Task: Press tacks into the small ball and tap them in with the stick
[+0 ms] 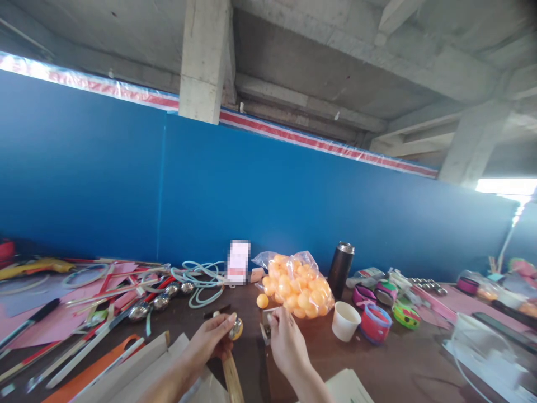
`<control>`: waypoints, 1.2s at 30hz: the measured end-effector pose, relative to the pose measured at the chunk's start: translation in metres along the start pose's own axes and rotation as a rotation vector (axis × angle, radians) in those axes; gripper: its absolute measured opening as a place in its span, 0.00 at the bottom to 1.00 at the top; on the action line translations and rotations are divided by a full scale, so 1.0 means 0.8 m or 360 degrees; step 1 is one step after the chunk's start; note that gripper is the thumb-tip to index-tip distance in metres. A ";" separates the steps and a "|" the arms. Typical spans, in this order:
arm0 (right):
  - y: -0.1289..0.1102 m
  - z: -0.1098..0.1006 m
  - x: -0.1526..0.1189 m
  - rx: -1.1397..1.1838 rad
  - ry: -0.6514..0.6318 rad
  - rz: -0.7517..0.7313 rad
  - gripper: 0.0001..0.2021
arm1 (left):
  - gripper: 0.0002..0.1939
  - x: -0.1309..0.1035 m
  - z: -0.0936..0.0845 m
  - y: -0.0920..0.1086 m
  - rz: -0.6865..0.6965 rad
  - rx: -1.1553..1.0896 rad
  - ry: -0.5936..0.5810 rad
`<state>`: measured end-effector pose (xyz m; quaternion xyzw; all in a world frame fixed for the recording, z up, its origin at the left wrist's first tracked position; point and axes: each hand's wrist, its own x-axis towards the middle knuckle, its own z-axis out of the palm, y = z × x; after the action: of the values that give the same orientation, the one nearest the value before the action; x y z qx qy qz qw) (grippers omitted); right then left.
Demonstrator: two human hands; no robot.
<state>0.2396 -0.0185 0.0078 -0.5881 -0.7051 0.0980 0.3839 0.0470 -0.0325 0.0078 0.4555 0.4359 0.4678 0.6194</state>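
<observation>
My left hand (212, 338) is closed around a small round ball (237, 329) with a shiny silver and yellowish surface. A flat wooden stick (232, 378) runs down from beneath that hand; whether the fingers grip it too, I cannot tell. To its right, my right hand (289, 341) hovers over the table with its fingertips pinched, apart from the ball. Something small and whitish shows at those fingertips, too small to name. Just beyond the hands lie a loose orange ball (262, 301) and a clear plastic bag (308, 260) full of orange balls.
A white paper cup (346, 322), a black thermos (341, 268) and a red-blue strap roll (375, 323) stand to the right. Leftward lie pale blue tubing (201, 274), shiny metal balls (161, 302), sticks and pink paper (42, 330). A blue partition (251, 184) rises behind.
</observation>
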 end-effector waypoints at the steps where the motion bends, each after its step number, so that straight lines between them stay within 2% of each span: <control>1: -0.002 0.002 -0.001 0.0143 -0.0019 0.0011 0.08 | 0.22 -0.001 0.000 0.001 -0.0008 -0.0030 -0.0002; 5: -0.013 0.010 -0.006 0.0669 -0.0158 0.0122 0.09 | 0.19 -0.008 0.005 0.007 0.0036 -0.0207 0.0083; 9: -0.026 0.015 -0.012 0.0931 -0.0221 0.0148 0.08 | 0.17 -0.014 0.010 0.014 0.0020 -0.0357 0.0084; 18: -0.054 0.008 -0.024 0.1257 -0.0434 0.0190 0.06 | 0.14 -0.018 0.008 0.018 0.0030 -0.0547 -0.0172; 25: -0.054 0.012 -0.021 0.1575 -0.0571 0.0260 0.11 | 0.12 -0.023 0.016 0.018 0.0113 -0.0556 -0.0301; 36: -0.045 0.016 -0.023 0.1750 -0.0589 0.0439 0.13 | 0.16 -0.020 0.016 0.013 0.0028 -0.0368 -0.0265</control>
<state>0.2044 -0.0420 0.0126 -0.3623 -0.5232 0.5986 0.4865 0.0550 -0.0484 0.0223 0.4222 0.3221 0.4808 0.6977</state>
